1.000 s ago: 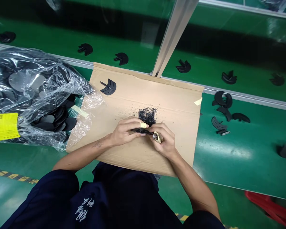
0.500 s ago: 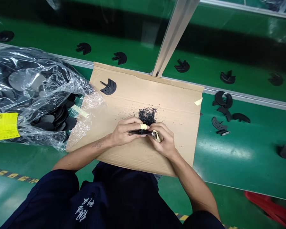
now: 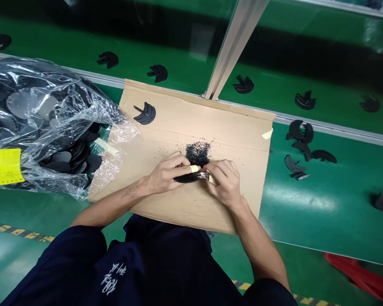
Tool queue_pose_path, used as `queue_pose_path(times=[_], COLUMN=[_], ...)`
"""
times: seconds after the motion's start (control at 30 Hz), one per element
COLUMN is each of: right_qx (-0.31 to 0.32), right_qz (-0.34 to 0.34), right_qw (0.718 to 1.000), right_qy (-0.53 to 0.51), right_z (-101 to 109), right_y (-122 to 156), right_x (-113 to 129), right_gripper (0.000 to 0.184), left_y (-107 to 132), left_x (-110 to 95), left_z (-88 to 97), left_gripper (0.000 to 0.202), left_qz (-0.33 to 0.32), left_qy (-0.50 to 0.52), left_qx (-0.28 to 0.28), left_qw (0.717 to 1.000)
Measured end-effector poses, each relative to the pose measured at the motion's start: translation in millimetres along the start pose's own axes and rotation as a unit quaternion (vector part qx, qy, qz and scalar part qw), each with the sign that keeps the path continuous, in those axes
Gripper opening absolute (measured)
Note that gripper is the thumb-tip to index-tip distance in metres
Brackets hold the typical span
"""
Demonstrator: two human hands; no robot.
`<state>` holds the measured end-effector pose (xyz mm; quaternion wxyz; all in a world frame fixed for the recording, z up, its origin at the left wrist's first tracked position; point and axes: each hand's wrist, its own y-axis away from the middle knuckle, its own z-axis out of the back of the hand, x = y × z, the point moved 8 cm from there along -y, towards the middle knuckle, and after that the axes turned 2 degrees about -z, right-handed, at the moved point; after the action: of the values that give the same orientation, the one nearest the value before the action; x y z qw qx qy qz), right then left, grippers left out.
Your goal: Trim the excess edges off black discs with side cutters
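My left hand [image 3: 170, 173] is closed on a flat, rounded black plastic part [image 3: 185, 178], gripping it by its left side. Pale tape wraps one of its fingertips. In my right hand [image 3: 225, 180] is a small shiny metal tool [image 3: 203, 175] that looks like nippers, its head against or very near the right end of the part. Fingers cover most of the tool's handles. Just beyond both hands lies a pile of black plastic scraps [image 3: 198, 153] on a cardboard sheet [image 3: 166, 204].
A clear plastic bag [image 3: 51, 102] full of black discs spills open at the left. One black curved piece [image 3: 146, 113] lies on the cardboard's far left. Several black parts [image 3: 301, 131] sit on the green table at right, others along the back. A metal post [image 3: 230, 55] rises behind the cardboard.
The black part has turned to show more of its flat face. My right hand has rotated and shifted slightly right, and more of the metal tool head shows. The view has moved slightly.
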<state>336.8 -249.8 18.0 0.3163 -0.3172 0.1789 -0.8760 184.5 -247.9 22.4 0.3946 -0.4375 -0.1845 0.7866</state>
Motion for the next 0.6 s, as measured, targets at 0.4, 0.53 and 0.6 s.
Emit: queue_pose_path(times=[0.4, 0.53, 0.6], right_qx=[-0.003, -0.043, -0.054], right_qz=[0.007, -0.077, -0.112], right_qw=[1.000, 0.991, 0.981], right_qy=[0.025, -0.099, -0.150], right_z=[-1.1, 7.4, 10.7], right_y=[1.9, -0.5, -1.0], right_x=[2.9, -7.2, -12.9], right_gripper=[0.013, 0.012, 0.012], left_y=[0.3, 0.4, -0.2], left_x=[-1.4, 7.5, 11.2], left_z=[-4.3, 2.9, 6.8], left_gripper=[0.011, 0.013, 0.014], left_qz=[-0.009, 0.035, 0.058], left_qy=[0.008, 0.068, 0.095], left_qx=[0.013, -0.022, -0.041], left_qw=[1.000, 0.997, 0.993])
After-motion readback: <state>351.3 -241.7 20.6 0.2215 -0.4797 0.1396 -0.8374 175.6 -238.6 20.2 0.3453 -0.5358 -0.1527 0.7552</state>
